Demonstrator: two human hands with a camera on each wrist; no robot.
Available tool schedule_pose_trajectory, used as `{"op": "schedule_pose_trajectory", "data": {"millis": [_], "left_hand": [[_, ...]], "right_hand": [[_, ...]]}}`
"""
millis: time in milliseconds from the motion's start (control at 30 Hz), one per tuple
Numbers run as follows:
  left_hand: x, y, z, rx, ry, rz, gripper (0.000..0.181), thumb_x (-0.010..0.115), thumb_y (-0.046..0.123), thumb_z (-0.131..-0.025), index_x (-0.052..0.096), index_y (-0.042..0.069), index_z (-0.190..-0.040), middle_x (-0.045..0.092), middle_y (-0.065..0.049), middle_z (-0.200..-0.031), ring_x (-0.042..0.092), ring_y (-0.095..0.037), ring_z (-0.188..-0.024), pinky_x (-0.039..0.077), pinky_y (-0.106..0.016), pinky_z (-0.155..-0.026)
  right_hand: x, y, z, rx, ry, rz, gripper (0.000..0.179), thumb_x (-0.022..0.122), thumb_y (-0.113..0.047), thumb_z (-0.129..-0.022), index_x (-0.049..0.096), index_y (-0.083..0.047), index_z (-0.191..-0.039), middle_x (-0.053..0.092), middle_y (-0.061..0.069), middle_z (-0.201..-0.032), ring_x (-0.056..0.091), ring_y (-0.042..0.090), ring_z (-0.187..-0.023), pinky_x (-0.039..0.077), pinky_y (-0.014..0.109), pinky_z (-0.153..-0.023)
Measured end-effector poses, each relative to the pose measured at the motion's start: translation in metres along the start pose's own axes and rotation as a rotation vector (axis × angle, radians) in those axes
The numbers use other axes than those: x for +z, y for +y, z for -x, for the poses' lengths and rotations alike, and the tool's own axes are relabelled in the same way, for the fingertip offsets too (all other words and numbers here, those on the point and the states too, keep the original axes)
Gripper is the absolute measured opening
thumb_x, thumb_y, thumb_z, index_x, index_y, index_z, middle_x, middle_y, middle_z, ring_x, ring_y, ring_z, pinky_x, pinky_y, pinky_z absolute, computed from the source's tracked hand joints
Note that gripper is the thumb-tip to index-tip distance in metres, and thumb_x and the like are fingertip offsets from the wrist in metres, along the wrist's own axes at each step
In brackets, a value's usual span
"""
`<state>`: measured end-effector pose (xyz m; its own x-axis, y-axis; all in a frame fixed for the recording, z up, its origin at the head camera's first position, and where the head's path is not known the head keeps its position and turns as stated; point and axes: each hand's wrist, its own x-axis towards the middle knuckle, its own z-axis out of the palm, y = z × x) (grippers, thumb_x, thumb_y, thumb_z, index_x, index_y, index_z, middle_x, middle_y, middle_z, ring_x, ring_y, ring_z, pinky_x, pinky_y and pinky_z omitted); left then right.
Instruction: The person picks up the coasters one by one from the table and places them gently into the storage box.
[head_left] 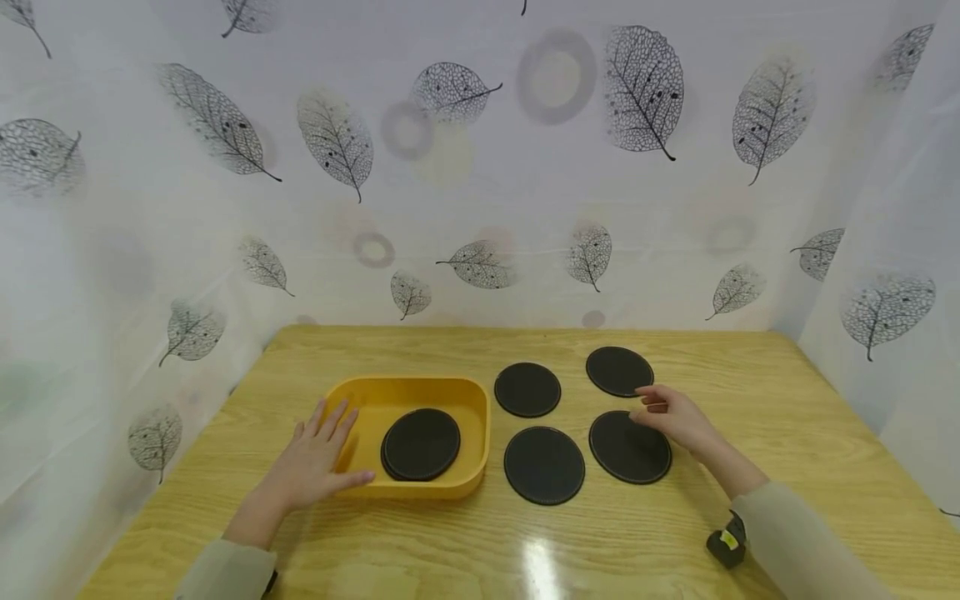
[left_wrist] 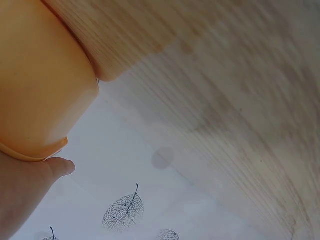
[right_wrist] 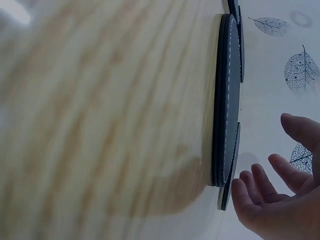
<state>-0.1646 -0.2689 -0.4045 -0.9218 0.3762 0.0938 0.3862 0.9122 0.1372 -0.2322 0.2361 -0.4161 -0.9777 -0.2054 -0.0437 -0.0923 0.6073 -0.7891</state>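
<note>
My left hand (head_left: 303, 467) lies over the left end of a yellow plastic bin (head_left: 474, 417), fingers spread and straight, thumb along the front rim. In the left wrist view the thumb (left_wrist: 60, 169) touches the bin's rim. Round black coasters (head_left: 422, 444) with stitched edges lie overlapped inside the bin. Over the near right coaster (head_left: 628, 454) hovers my right hand (head_left: 678, 423), fingers loosely bent and holding nothing. In the right wrist view, a layered coaster stack (right_wrist: 231, 100) stands beside the spread fingers (right_wrist: 265, 185).
Beyond the right hand lies the far right coaster (head_left: 618, 370). Two more, the far left coaster (head_left: 527, 389) and the near left coaster (head_left: 543, 465), lie beside the bin on the wooden table (head_left: 450, 550). A leaf-print curtain (head_left: 480, 183) surrounds the table.
</note>
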Motion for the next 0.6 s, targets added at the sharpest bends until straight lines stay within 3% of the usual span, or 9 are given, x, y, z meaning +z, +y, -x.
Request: {"op": "schedule_pose_trajectory", "data": {"millis": [400,600], "left_hand": [[0.0001,0.0006,-0.0006,0.001,0.005,-0.005,0.09,0.051,0.058,-0.078,0.024,-0.004,-0.137,0.017,-0.024,-0.142,0.006,-0.046,-0.127,0.016,-0.066,-0.091],[-0.0012,0.0011,-0.0003,-0.005,-0.004,-0.001,0.091,0.052,0.058,-0.078,0.024,-0.005,-0.137,0.016,-0.024,-0.142,0.005,-0.046,-0.127,0.015,-0.066,-0.091]], "right_hand": [[0.005,0.0057,-0.0054,-0.017,-0.08,0.175,0.06,0.067,-0.023,-0.078,0.043,0.012,-0.121,0.044,0.036,-0.114,0.042,0.048,-0.105,0.039,0.052,-0.083],[0.0039,0.0064,-0.0075,-0.077,-0.145,0.234,0.061,0.069,-0.023,-0.076,0.045,0.016,-0.116,0.047,0.035,-0.112,0.043,0.049,-0.104,0.039,0.052,-0.083]]}}
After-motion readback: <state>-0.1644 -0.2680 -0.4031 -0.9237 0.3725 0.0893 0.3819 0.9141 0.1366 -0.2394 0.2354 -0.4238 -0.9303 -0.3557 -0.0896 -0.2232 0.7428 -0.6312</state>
